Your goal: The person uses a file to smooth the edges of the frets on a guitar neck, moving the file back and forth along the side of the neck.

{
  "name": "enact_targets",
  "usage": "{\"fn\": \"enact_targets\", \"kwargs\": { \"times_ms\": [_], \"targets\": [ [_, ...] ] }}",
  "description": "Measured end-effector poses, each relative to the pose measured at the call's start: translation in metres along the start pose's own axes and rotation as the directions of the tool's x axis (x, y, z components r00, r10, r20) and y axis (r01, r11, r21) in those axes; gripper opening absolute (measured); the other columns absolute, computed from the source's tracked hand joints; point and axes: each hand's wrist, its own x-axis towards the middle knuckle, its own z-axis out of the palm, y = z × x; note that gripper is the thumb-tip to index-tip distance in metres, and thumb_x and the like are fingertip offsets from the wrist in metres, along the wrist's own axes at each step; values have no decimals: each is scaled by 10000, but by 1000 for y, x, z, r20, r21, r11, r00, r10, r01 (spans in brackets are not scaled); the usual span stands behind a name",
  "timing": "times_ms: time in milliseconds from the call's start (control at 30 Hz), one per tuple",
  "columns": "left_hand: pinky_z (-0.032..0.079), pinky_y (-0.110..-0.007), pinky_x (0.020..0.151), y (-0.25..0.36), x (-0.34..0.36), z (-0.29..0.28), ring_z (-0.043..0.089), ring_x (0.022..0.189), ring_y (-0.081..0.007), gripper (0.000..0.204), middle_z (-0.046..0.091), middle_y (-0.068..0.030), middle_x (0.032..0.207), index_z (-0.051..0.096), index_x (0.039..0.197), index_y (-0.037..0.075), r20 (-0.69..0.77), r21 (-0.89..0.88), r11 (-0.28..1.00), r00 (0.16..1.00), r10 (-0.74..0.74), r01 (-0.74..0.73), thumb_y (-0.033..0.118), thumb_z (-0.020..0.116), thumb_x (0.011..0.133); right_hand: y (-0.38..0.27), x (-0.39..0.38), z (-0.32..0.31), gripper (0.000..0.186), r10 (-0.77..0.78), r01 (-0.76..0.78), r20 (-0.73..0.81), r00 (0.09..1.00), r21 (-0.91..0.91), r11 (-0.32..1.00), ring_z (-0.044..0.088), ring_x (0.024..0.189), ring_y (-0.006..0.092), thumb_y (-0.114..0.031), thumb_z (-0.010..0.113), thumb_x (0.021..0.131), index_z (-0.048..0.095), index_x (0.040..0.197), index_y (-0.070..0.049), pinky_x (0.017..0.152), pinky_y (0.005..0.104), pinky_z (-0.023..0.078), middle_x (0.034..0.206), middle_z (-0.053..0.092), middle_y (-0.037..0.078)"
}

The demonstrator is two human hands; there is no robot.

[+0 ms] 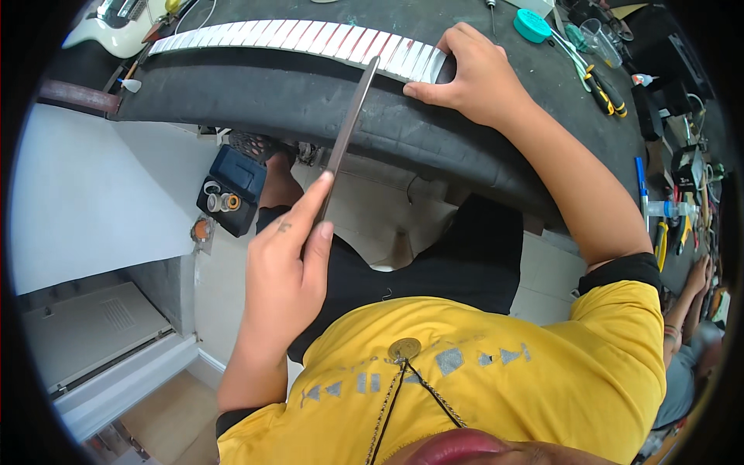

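Note:
A long guitar neck (310,39) lies across the dark padded bench, its fingerboard covered in white strips with reddish lines between several of them. My right hand (474,74) grips its right end, thumb on the near side and fingers over the far side. In my left hand (291,256) is a slim, flat metal file (349,124), pinched near its lower end with the index finger laid along it. The file slants up and away, and its tip overlaps the neck's near edge; whether it touches cannot be told.
The padded bench edge (310,97) runs below the neck. At right are a teal round container (532,25), yellow-black pliers (604,91) and a blue pen (642,182). A white guitar body (108,31) lies far left. Below sits an open black case (232,190). Another person's arm (686,298) shows far right.

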Motion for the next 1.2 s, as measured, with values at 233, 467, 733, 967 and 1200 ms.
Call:
{"fn": "enact_targets", "kwargs": {
  "times_ms": [233, 467, 733, 967, 1200],
  "targets": [
    [493, -267, 668, -23, 19, 6, 579, 698, -91, 519, 631, -13, 854, 611, 1629, 55, 44, -68, 997, 999, 30, -27, 12, 637, 1112, -2, 2, -5, 787, 27, -28, 68, 997, 3, 1000, 684, 1077, 338, -663, 921, 789, 728, 1114, 27, 1043, 496, 484, 1135, 686, 145],
    [491, -267, 641, -31, 25, 1, 574, 667, -91, 504, 624, -26, 816, 630, 1604, 46, 109, -174, 983, 993, -45, 64, 43, 667, 1102, -2, 0, -6, 765, 33, -33, 71, 997, 9, 999, 678, 1080, 339, -648, 930, 778, 721, 1092, 18, 1038, 493, 476, 1122, 680, 143],
    [585, -523, 920, 11, 165, 29, 741, 1009, -509, 400, 777, -305, 1084, 717, 1449, 21, 45, 235, 950, 979, 199, -204, 167, 677, 1078, -2, 6, -6, 760, 45, -52, 76, 996, 90, 995, 685, 1068, 344, -627, 964, 745, 705, 1095, -3, 985, 485, 502, 1116, 685, 127],
    [581, -562, 853, -19, 61, 11, 729, 912, -492, 430, 760, -261, 944, 686, 1474, 43, 47, 183, 954, 972, 232, -236, 41, 685, 1044, 1, 0, -6, 745, 62, -66, 75, 995, 63, 996, 685, 1053, 339, -633, 952, 761, 712, 1071, 0, 1011, 469, 484, 1108, 684, 127],
    [566, -479, 814, -1, 115, 12, 698, 862, -492, 467, 719, -299, 945, 667, 1525, 14, 111, 240, 934, 964, 243, -263, 34, 678, 1059, -2, 4, -5, 758, 53, -56, 62, 997, 47, 997, 672, 1075, 343, -652, 935, 772, 707, 1062, 9, 1009, 475, 470, 1111, 676, 133]
  ]
}}
